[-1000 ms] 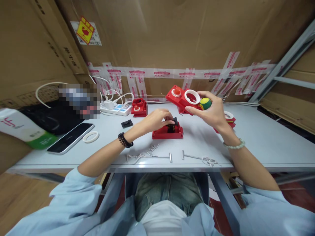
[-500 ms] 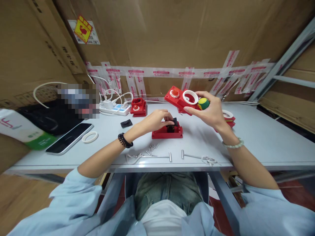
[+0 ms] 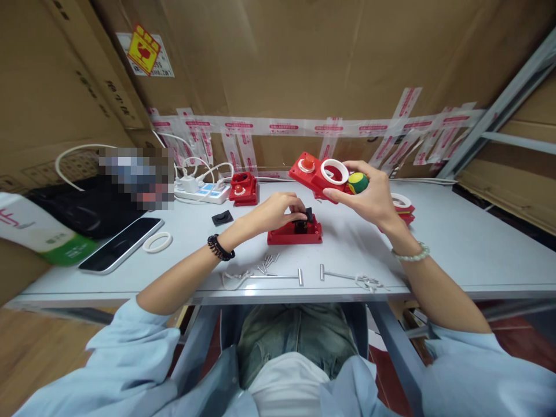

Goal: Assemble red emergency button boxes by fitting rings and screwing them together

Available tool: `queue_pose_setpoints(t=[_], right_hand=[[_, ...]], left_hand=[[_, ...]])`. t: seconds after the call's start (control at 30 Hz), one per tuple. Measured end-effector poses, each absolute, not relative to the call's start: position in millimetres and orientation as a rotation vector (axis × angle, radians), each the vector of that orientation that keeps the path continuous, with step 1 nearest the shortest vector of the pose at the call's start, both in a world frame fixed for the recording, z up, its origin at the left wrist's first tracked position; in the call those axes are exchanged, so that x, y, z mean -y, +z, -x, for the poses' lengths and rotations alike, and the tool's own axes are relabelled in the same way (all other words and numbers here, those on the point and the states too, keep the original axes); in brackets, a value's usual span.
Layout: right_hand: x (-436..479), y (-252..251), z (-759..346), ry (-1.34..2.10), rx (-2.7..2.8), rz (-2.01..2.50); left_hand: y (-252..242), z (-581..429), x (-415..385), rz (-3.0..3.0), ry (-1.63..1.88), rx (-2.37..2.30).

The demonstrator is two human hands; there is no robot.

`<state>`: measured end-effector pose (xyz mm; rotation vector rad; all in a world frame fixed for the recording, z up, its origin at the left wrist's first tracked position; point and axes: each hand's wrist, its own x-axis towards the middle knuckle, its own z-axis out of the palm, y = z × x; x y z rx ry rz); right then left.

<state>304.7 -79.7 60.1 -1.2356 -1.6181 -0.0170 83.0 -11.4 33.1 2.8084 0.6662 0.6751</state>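
Observation:
A red tray-like housing (image 3: 289,237) rests on the table, with a black part (image 3: 301,226) in it. My left hand (image 3: 284,209) pinches this black part at its upper end. Above and right of the housing, my right hand (image 3: 372,194) grips a red cover (image 3: 315,179) that carries a red button (image 3: 307,163) and a white ring (image 3: 335,172). A green and yellow screwdriver handle (image 3: 358,183) is also held in that hand. Several screws (image 3: 268,264) lie in front of the housing. Closer to the table edge are two metal T-shaped tools (image 3: 282,277).
Left of my hands are a flat black piece (image 3: 222,218), a loose white ring (image 3: 157,242), a phone (image 3: 121,245) and a power strip (image 3: 204,193). Red assemblies stand at the back left (image 3: 244,189) and right (image 3: 403,209). Cardboard (image 3: 278,63) rises behind the table (image 3: 460,243).
The view has shifted very slightly. Both hands keep their holds, and nothing else has visibly moved.

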Motion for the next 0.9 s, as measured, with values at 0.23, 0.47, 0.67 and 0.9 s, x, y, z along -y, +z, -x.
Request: queue_pose_setpoints(t=[0.23,0.47,0.67,0.9], right_hand=[[80.4,60.5,-303.9,-0.004,1.618,1.244],[81.2,60.9,-303.6,-0.005,1.617,1.237],[80.5,60.4,-304.1,-0.012,1.612,1.243],[79.1,60.5,-305.8,-0.019,1.621,1.218]], left_hand=[[33.7,-82.9,12.0,-2.820,0.679,-0.657],[35.8,-83.1,13.7,-2.792,0.654,-0.675],[36.1,-81.7,13.5,-2.847,0.648,-0.637],[38.9,-80.4,16.0,-2.883,0.679,-0.647]])
